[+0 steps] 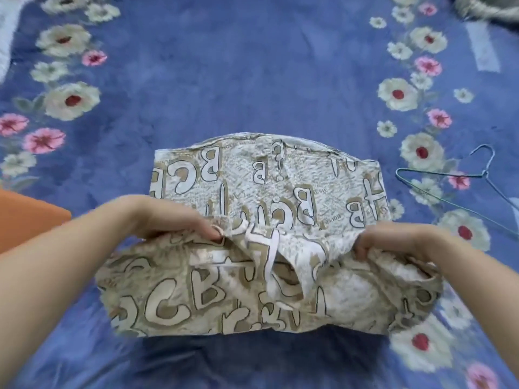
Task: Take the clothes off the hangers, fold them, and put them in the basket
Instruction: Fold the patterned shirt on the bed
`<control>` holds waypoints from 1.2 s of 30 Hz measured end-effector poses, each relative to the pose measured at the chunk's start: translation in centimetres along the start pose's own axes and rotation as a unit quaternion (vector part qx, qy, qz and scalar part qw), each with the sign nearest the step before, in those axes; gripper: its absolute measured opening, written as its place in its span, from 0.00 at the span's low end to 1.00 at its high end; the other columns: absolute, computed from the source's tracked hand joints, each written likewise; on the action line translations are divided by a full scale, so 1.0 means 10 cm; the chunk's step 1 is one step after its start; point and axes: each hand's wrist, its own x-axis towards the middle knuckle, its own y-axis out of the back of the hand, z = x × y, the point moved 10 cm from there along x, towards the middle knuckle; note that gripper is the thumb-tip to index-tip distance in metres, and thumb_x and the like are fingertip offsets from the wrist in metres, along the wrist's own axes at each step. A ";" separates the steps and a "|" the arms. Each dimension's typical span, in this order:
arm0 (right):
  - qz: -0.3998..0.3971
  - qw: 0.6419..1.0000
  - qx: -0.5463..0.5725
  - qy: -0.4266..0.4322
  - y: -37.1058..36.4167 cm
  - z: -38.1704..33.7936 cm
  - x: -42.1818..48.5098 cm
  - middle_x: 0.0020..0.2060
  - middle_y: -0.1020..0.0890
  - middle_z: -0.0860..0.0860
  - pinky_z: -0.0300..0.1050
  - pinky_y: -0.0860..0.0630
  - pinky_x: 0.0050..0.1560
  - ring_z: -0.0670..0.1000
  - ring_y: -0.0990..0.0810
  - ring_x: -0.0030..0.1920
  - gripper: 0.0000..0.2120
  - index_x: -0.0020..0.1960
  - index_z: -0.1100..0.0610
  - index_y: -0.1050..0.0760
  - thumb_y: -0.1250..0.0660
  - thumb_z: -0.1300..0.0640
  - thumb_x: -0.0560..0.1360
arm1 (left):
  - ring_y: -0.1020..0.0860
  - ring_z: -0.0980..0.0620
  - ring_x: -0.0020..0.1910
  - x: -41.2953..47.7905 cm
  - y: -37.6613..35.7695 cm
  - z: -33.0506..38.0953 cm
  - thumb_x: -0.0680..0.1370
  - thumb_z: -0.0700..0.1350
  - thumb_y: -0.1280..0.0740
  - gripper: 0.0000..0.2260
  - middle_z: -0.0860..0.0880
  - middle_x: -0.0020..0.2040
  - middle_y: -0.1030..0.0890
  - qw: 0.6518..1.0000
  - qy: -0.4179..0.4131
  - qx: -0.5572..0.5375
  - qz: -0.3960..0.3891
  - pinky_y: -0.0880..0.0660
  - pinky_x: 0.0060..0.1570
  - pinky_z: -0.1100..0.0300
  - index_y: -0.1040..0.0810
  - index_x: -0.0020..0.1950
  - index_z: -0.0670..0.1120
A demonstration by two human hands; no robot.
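Head view. The printed garment (266,189), a pale cloth with large beige letters, lies in the lower centre of the frame on a blue flowered rug (252,66). Its far half lies flat, and its near half is raised and bunched toward the viewer. The left hand (174,220) pinches the lifted edge left of centre, with the fingers curled over the cloth. The right hand (393,242) grips the same edge at the right, its fingers buried in the folds. A bare wire hanger (484,174) lies at the right of the frame, apart from the cloth, so the garment is judged to be already off its hanger.

The step in hand appears to be the fold. The next move probably calls for carrying the held edge evenly across the flat half, with both corners aligned. An orange object (25,217) shows at the left edge. Whether it is the basket cannot be told.
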 end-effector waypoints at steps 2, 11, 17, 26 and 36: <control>0.058 0.998 -0.012 0.012 0.39 -0.19 0.15 0.38 0.25 0.52 0.44 0.35 0.36 0.52 0.30 0.37 0.08 0.34 0.55 0.26 0.33 0.59 0.72 | 0.20 0.48 0.58 0.00 0.52 0.30 0.65 0.63 0.29 0.26 0.50 0.59 0.17 0.996 -0.040 0.014 0.083 0.28 0.66 0.48 0.17 0.58 0.51; 0.356 0.925 -0.131 0.021 1.03 -0.21 0.81 0.56 0.20 0.53 0.53 0.31 0.59 0.58 0.24 0.59 0.21 0.63 0.51 0.26 0.33 0.44 0.72 | 0.32 0.40 0.66 0.53 1.40 0.39 0.74 0.63 0.33 0.31 0.42 0.67 0.29 0.849 -0.061 0.236 0.468 0.33 0.64 0.47 0.33 0.72 0.48; 0.433 0.893 -0.121 0.025 1.16 -0.01 0.91 0.37 0.28 0.47 0.53 0.41 0.53 0.57 0.29 0.53 0.07 0.37 0.52 0.30 0.39 0.57 0.75 | 0.27 0.44 0.56 0.48 1.51 0.41 0.81 0.54 0.42 0.11 0.50 0.48 0.23 0.771 -0.093 0.231 0.586 0.42 0.56 0.47 0.25 0.47 0.49; 0.478 0.829 -0.166 0.239 0.36 -0.91 0.79 0.74 0.36 0.54 0.53 0.49 0.72 0.52 0.42 0.75 0.27 0.73 0.57 0.37 0.44 0.50 0.76 | 0.41 0.47 0.74 0.45 0.74 0.84 0.81 0.51 0.47 0.20 0.44 0.74 0.36 0.718 -0.218 0.188 0.633 0.52 0.70 0.46 0.33 0.72 0.47; 0.379 0.861 -0.323 0.101 0.80 -0.16 1.48 0.78 0.64 0.48 0.58 0.69 0.74 0.54 0.68 0.77 0.29 0.77 0.41 0.68 0.68 0.34 0.78 | 0.60 0.44 0.79 0.86 1.25 -0.26 0.78 0.66 0.58 0.31 0.47 0.81 0.56 0.764 0.022 0.208 0.611 0.68 0.72 0.43 0.49 0.80 0.57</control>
